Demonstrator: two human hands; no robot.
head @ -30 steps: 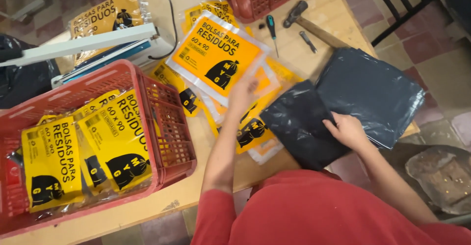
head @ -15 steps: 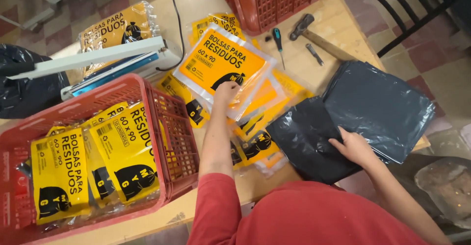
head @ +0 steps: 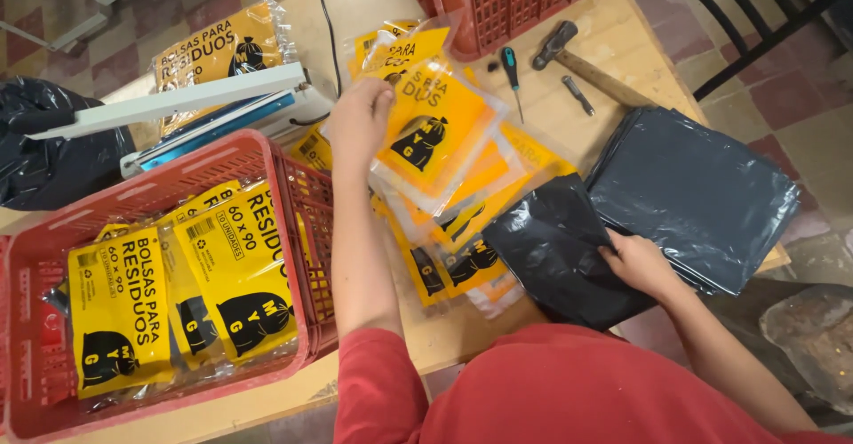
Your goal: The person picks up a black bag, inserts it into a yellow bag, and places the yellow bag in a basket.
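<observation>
One clear plastic sleeve with an orange-yellow printed card [head: 434, 133] hangs lifted over the counter [head: 622, 53], left hand [head: 360, 124] fingers clamped on its edge, while right hand [head: 641, 262] fingers press one folded black plastic bag [head: 555, 248].

Packing workshop: heat sealer [head: 191, 111], hammer [head: 582, 64], packaged bags [head: 178, 288].

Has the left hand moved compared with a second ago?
Yes. The left hand lifted the top yellow packet farther up the table, toward the white sealer.
</observation>
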